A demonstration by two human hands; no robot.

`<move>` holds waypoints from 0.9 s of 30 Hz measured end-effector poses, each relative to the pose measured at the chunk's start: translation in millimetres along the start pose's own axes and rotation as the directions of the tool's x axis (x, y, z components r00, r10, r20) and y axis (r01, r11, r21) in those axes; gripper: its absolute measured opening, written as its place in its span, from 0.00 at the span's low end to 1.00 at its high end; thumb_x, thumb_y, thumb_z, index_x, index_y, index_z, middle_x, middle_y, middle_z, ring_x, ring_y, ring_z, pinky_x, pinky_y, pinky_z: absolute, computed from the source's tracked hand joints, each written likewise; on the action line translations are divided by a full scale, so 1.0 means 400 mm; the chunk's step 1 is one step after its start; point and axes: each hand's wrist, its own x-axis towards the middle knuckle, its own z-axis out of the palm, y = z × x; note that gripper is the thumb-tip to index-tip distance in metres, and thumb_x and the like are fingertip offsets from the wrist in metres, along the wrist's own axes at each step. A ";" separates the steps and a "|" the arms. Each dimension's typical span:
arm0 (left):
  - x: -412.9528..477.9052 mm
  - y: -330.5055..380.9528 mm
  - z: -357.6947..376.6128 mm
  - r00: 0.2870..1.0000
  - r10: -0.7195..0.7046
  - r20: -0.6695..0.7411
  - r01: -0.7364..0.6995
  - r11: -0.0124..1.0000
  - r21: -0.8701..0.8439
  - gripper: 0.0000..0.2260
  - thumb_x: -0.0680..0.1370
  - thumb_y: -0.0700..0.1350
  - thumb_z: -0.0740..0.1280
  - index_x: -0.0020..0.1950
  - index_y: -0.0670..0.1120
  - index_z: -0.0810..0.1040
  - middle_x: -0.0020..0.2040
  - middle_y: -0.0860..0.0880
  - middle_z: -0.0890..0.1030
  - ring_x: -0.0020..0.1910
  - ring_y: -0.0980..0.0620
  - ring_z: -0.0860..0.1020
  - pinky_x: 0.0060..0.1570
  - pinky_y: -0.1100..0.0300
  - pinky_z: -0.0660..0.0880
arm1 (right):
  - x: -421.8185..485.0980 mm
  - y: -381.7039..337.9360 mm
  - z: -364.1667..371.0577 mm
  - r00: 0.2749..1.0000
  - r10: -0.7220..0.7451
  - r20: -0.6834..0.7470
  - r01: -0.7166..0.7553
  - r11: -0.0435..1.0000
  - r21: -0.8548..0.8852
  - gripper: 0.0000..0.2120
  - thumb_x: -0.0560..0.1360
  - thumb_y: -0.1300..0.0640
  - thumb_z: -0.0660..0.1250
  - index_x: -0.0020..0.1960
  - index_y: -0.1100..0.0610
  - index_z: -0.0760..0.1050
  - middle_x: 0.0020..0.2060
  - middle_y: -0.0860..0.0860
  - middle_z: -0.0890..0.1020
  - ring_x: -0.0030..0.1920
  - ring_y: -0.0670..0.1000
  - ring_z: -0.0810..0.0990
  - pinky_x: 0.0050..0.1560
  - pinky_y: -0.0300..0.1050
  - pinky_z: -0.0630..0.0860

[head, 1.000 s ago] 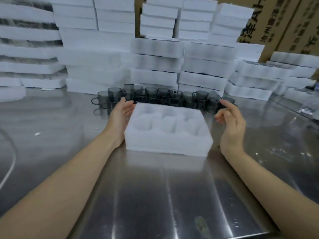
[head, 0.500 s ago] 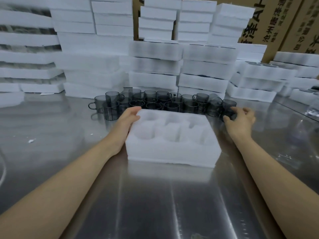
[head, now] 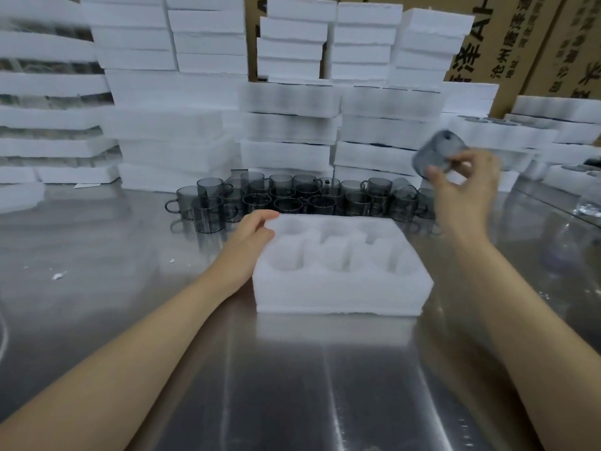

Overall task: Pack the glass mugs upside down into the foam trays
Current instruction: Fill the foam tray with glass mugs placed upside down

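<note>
A white foam tray (head: 338,296) with several round pockets, none holding a mug, lies on the steel table in front of me. My left hand (head: 250,237) rests against its far left corner, fingers on the rim. Behind the tray stands a cluster of several smoky grey glass mugs (head: 292,200), upright. My right hand (head: 465,190) is raised above the right end of that cluster and grips one grey glass mug (head: 437,154), tilted with its base turned up and toward me.
Tall stacks of white foam trays (head: 286,125) line the back of the steel table (head: 292,385), with more at the left and right. Cardboard boxes (head: 520,43) stand behind. A clear plastic bag (head: 588,206) lies at the far right. Small foam crumbs (head: 58,275) dot the left.
My right hand reached to the mugs at the right end of the cluster, took one and lifted it, tilting it over. My left hand stayed on the tray's corner.
</note>
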 end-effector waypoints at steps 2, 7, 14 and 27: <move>0.003 0.000 0.005 1.000 0.011 -0.003 -0.011 0.999 0.044 0.15 0.80 0.42 0.58 0.65 0.52 0.72 0.65 0.50 0.72 0.65 0.49 0.71 0.67 0.48 0.67 | -0.010 -0.081 0.048 0.982 -0.003 0.191 -0.038 0.977 0.208 0.10 0.71 0.57 0.73 0.46 0.51 0.72 0.53 0.50 0.77 0.49 0.44 0.81 0.50 0.38 0.77; -0.001 0.003 0.009 0.999 0.031 -0.010 -0.032 0.997 -0.076 0.13 0.80 0.41 0.62 0.64 0.51 0.72 0.59 0.53 0.76 0.59 0.54 0.75 0.51 0.64 0.72 | -0.145 -0.122 0.199 0.739 0.110 0.665 -0.459 0.805 0.377 0.07 0.74 0.69 0.68 0.46 0.61 0.72 0.48 0.56 0.78 0.44 0.53 0.82 0.47 0.42 0.81; 0.006 -0.003 0.007 0.978 0.199 -0.063 -0.201 0.979 -0.032 0.26 0.79 0.36 0.63 0.72 0.56 0.64 0.67 0.57 0.69 0.67 0.65 0.67 0.56 0.76 0.66 | -0.157 -0.105 0.207 0.527 0.039 0.849 -0.318 0.935 0.155 0.12 0.71 0.70 0.70 0.42 0.57 0.71 0.52 0.59 0.80 0.45 0.53 0.82 0.52 0.43 0.78; -0.003 0.005 0.007 0.928 0.321 -0.189 -0.320 0.947 0.039 0.26 0.73 0.34 0.67 0.67 0.51 0.67 0.59 0.46 0.72 0.53 0.59 0.73 0.52 0.65 0.71 | -0.174 -0.098 0.202 0.643 -0.084 0.761 -0.051 0.987 0.153 0.08 0.74 0.66 0.70 0.44 0.53 0.78 0.56 0.50 0.77 0.56 0.52 0.80 0.61 0.38 0.73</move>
